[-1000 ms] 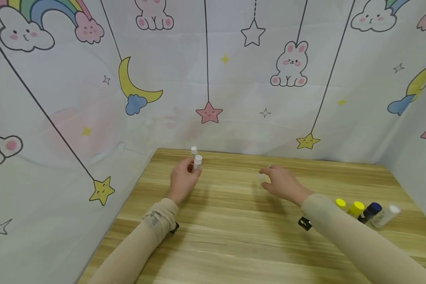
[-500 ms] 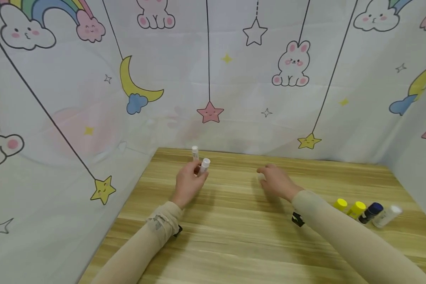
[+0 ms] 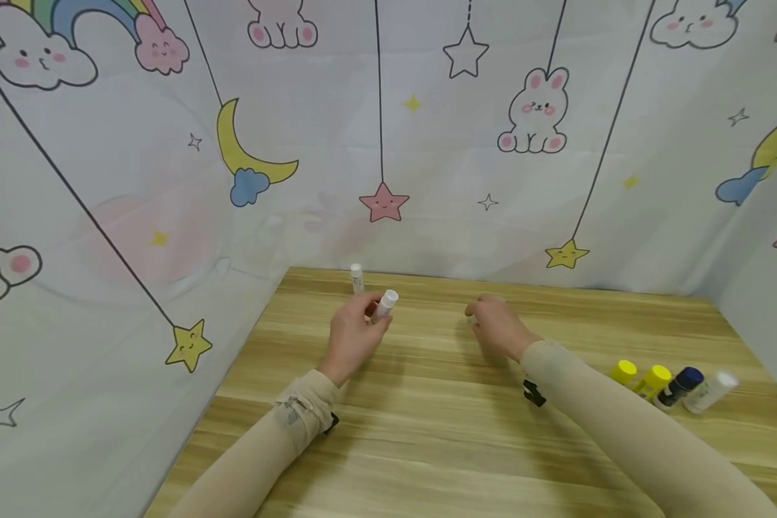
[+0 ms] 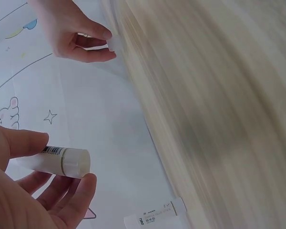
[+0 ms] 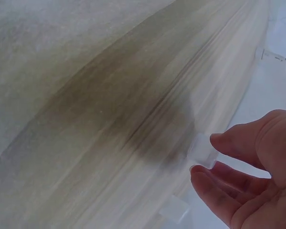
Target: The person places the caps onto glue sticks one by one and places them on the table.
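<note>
My left hand point(image 3: 352, 339) holds a white glue stick point(image 3: 385, 305) between thumb and fingers, tilted, with its barcode side showing in the left wrist view. Just behind that hand, a second white glue stick point(image 3: 357, 279) stands upright near the table's back edge. Toward the back middle, my right hand point(image 3: 500, 327) has thumb and fingertips on a small clear block point(image 5: 201, 151), which the hand mostly hides in the head view. Another clear block point(image 5: 175, 208) lies close by on the table in the right wrist view.
At the right of the wood-grain table point(image 3: 427, 446) stand two yellow-capped sticks point(image 3: 624, 372), a navy-capped stick point(image 3: 680, 388) and a white stick point(image 3: 712, 393) in a row, partly behind the right sleeve. A cartoon-printed cloth point(image 3: 427, 144) encloses the table's back and sides.
My left hand has moved right with its glue stick, away from the standing one. The right hand has shifted slightly left, and its fingers have closed in on the clear block.
</note>
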`<state>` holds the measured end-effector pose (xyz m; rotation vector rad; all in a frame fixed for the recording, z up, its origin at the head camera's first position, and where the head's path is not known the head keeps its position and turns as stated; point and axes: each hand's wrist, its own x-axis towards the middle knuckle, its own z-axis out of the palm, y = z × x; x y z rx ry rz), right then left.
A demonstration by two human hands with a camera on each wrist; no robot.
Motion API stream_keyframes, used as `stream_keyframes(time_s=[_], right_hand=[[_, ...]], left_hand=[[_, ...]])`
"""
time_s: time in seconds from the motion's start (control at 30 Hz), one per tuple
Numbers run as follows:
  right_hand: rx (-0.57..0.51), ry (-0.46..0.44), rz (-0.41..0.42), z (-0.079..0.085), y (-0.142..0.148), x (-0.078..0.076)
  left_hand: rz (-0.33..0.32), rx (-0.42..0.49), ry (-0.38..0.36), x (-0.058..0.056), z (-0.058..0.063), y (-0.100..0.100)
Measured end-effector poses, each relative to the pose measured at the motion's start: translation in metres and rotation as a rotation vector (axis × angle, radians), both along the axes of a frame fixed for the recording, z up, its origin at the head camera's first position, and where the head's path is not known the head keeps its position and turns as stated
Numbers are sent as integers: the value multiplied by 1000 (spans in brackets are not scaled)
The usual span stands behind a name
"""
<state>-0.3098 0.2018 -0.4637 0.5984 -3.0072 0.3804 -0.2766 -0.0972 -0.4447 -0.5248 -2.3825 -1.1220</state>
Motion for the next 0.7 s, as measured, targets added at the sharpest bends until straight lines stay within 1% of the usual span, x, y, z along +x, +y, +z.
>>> stream_keyframes(time_s=[0.17, 0.27, 0.37, 0.53, 0.7], right_hand=[[-27, 7, -10, -4, 0, -2], [-54, 3, -11, -3, 0, 1], [-82, 22, 5, -2, -1, 4], [-113, 76, 44, 2, -5, 8], [-147, 104, 47, 12, -13, 17]], left_hand=[[-10, -7, 13, 2, 0, 4], [-16, -15, 26, 3, -1, 5], [-24, -23, 40, 4, -3, 7], [-22, -35, 55, 5, -4, 8], [-27, -35, 60, 6, -5, 9]])
